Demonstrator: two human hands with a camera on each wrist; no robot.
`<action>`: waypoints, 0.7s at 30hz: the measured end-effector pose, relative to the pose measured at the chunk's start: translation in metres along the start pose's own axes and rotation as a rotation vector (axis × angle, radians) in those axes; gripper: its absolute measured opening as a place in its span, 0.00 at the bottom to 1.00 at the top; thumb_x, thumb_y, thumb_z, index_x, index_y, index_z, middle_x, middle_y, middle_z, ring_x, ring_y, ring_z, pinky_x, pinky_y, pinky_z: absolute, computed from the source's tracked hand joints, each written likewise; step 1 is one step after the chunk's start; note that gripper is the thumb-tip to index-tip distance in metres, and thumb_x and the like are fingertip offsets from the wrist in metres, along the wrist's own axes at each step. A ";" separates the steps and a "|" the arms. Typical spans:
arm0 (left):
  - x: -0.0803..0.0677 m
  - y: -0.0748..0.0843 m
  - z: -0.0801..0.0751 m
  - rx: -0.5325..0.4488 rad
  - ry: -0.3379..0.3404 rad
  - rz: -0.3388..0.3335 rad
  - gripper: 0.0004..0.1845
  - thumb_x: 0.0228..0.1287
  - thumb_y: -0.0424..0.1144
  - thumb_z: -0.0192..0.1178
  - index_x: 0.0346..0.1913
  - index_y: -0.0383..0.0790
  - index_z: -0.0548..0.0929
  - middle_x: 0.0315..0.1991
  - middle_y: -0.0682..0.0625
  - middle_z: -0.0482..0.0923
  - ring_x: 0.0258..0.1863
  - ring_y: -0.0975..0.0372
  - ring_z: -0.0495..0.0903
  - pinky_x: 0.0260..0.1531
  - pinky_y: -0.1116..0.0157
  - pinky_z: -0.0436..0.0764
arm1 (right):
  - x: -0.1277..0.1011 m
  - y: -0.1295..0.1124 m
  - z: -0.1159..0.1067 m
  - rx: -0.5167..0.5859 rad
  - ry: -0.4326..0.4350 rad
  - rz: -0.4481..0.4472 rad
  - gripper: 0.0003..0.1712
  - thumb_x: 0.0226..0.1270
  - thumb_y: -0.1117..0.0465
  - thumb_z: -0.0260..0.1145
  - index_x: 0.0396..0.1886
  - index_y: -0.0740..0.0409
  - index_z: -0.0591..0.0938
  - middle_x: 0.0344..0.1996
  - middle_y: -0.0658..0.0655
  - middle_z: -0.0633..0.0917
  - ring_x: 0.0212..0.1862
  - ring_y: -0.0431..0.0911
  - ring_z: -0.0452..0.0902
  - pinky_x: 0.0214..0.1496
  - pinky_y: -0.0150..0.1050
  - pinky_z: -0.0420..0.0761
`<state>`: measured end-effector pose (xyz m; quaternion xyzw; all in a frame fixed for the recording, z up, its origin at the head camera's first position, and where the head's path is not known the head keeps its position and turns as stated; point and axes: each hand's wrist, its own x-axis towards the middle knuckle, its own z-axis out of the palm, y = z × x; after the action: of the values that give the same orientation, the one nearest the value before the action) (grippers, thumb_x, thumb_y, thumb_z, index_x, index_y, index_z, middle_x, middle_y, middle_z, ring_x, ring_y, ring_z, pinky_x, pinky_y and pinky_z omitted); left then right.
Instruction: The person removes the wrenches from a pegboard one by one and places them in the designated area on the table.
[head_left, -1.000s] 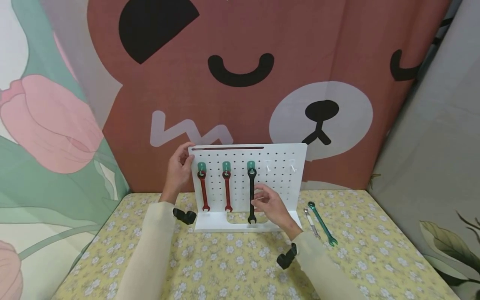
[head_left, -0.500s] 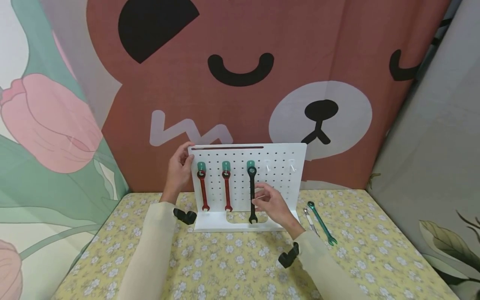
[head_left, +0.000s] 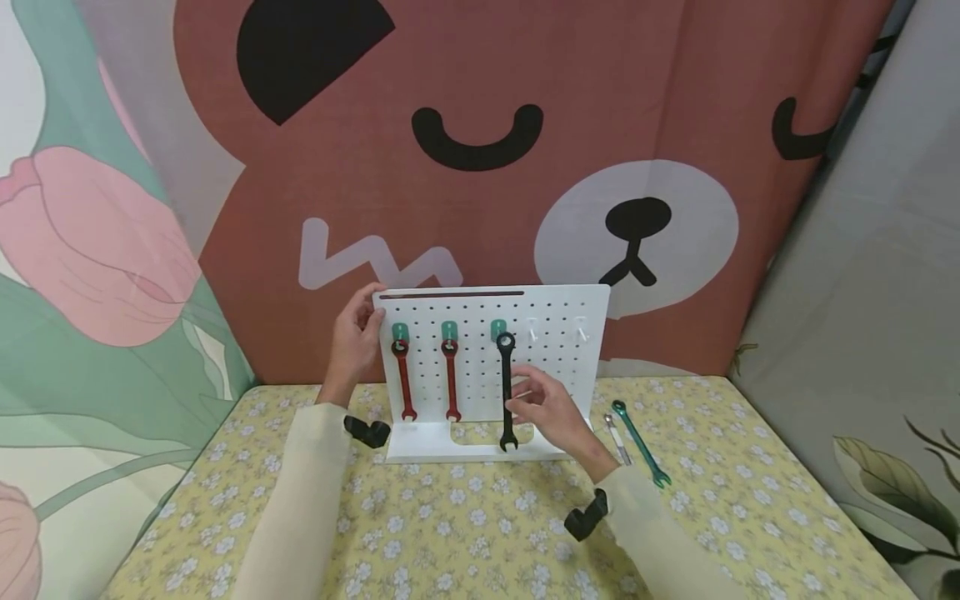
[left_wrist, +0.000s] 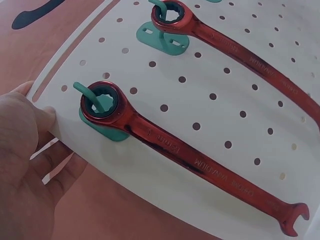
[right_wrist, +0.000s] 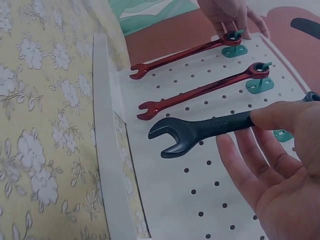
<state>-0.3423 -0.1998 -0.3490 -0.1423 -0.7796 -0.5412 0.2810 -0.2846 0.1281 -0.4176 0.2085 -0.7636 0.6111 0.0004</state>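
My left hand grips the upper left edge of a white pegboard stand, thumb in front and fingers behind. My right hand pinches a black combination wrench by its shaft, between thumb and fingers. The wrench is upright in front of the board, open jaw down. Its ring end overlaps the lower right of a green hook in the head view. In the right wrist view the open end stands out from the board. Two red combination wrenches hang by their ring ends on green hooks at the left.
Two clear hooks sit at the board's right side. On the flowered tablecloth, right of the stand, lie a green wrench and a small silver wrench. A curtain with a printed bear hangs behind.
The black wrench has shifted slightly right relative to its green hook, along with my right hand. My left hand keeps its grip on the board edge. The head view has turned slightly.
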 end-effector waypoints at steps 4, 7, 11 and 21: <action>0.000 -0.001 -0.001 0.012 -0.010 0.003 0.19 0.81 0.33 0.52 0.69 0.42 0.76 0.38 0.38 0.77 0.33 0.48 0.72 0.31 0.65 0.71 | -0.009 -0.002 -0.008 -0.002 -0.017 -0.015 0.28 0.73 0.66 0.68 0.70 0.58 0.74 0.46 0.64 0.82 0.46 0.55 0.83 0.46 0.58 0.84; 0.001 -0.002 -0.002 0.018 -0.013 0.006 0.19 0.81 0.33 0.52 0.69 0.42 0.76 0.37 0.38 0.76 0.31 0.49 0.71 0.30 0.65 0.70 | -0.017 -0.001 -0.015 -0.029 -0.036 -0.019 0.27 0.74 0.66 0.67 0.70 0.58 0.74 0.46 0.64 0.81 0.46 0.56 0.83 0.45 0.56 0.85; 0.001 0.000 -0.003 0.010 -0.009 0.006 0.18 0.81 0.32 0.52 0.69 0.41 0.76 0.36 0.38 0.75 0.31 0.47 0.71 0.29 0.65 0.70 | -0.027 0.004 -0.025 -0.074 -0.058 -0.007 0.28 0.74 0.65 0.68 0.71 0.59 0.73 0.46 0.63 0.81 0.46 0.56 0.83 0.44 0.53 0.85; 0.002 -0.003 -0.002 0.013 -0.003 0.020 0.18 0.80 0.31 0.53 0.68 0.41 0.77 0.34 0.38 0.74 0.28 0.52 0.69 0.28 0.64 0.69 | -0.052 0.010 -0.054 -0.078 -0.042 0.083 0.29 0.74 0.66 0.67 0.71 0.62 0.71 0.46 0.65 0.79 0.45 0.55 0.82 0.42 0.50 0.86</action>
<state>-0.3447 -0.2030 -0.3496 -0.1491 -0.7821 -0.5331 0.2860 -0.2540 0.1968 -0.4267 0.1893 -0.7946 0.5759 -0.0330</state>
